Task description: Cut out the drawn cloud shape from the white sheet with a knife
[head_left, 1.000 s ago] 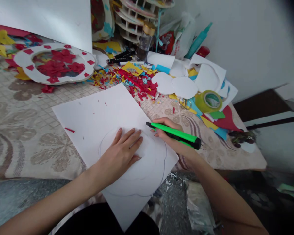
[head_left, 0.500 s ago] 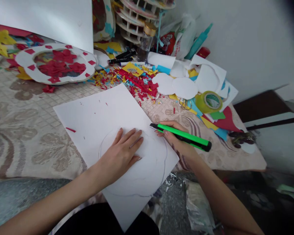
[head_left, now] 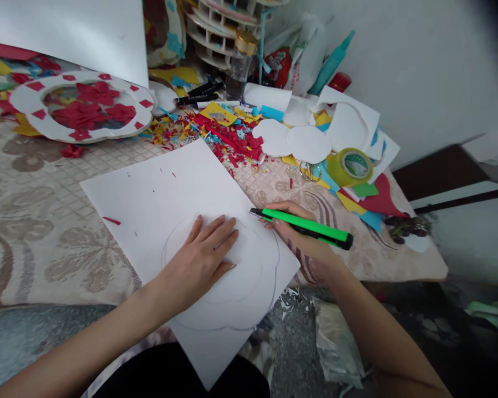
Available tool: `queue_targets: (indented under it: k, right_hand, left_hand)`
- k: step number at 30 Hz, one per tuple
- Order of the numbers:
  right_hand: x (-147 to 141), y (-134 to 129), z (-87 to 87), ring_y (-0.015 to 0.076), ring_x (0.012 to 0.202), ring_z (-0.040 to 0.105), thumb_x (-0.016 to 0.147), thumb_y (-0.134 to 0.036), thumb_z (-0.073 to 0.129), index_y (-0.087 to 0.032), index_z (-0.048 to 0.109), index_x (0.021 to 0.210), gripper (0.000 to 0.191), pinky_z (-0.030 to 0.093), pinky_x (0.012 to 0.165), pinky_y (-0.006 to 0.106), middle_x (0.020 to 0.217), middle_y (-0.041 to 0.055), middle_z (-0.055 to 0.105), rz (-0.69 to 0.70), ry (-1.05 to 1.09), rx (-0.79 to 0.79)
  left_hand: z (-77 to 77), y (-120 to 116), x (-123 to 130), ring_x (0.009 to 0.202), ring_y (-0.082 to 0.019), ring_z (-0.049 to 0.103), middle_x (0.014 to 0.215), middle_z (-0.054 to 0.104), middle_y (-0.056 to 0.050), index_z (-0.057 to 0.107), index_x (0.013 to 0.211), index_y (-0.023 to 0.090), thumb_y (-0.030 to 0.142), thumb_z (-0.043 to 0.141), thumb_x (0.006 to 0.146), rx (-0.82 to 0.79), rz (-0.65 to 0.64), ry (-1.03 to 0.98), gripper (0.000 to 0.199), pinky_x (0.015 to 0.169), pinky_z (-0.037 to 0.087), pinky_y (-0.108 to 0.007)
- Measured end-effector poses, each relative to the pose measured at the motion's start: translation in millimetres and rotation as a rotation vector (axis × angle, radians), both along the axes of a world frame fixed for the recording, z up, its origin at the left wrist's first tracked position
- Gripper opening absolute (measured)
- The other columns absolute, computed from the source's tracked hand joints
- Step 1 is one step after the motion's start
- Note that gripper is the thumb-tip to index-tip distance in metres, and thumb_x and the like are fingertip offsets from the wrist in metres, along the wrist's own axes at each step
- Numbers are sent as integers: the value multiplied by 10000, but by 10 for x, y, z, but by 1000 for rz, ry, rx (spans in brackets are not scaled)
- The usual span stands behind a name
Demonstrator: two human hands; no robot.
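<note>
A large white sheet [head_left: 149,193] lies slantwise at the table's front edge, its near corner hanging over my lap. A wavy, rounded outline is drawn on it in thin pencil-like lines. My left hand [head_left: 205,251] rests flat on the sheet inside this outline, fingers spread. A green and black utility knife [head_left: 307,225] is held in my right hand [head_left: 292,226], at the sheet's right edge. Its blade end points left over the paper, near the upper right of the outline; whether the tip touches cannot be made out.
Red, yellow and blue scraps [head_left: 232,138] lie behind the sheet. Around them are a white oval frame [head_left: 27,105] with red flowers, a lidded bottle [head_left: 238,66], white cut-outs [head_left: 309,145], a tape roll [head_left: 351,167] and scissors [head_left: 310,172]. A wall [head_left: 419,72] stands at right.
The whole view has shifted slightly, so things sit a little further left and up. Both hands keep nearly the same places on the sheet, and the knife stays gripped.
</note>
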State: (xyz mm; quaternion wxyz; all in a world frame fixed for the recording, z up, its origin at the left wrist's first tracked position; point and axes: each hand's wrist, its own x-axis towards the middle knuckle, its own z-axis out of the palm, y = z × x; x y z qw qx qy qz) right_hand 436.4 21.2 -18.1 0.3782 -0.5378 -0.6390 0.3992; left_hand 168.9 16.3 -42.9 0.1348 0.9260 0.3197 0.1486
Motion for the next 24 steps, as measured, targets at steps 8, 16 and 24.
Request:
queue_targets:
  k: [8,16,24]
  right_hand:
    - [-14,66,53,179,960,677,910,-314,663,-248,691,1132,233,560,837,321,1079,33,713,37,-28,1]
    - [102,183,91,157,881,688,902,-238,630,-239,653,1172,271,548,786,297,1031,23,712,205,-118,26]
    - [83,231,146,147,823,684,892,-225,603,-208,643,1154,266,545,718,267,984,35,697,265,-106,-6]
  left_hand:
    - [7,4,9,1409,-344,402,1505,455,-168,517,1373,97,241,559,961,16,-3,11,438,1132,326,-651]
    - [-1,-5,22,1408,-348,404,1505,457,-166,516,1374,93,249,578,952,19,-4,8,454,1126,332,-658]
    - [-2,2,8,1410,-353,400,1507,452,-170,515,1375,90,245,590,946,22,-6,5,462,1125,330,-662]
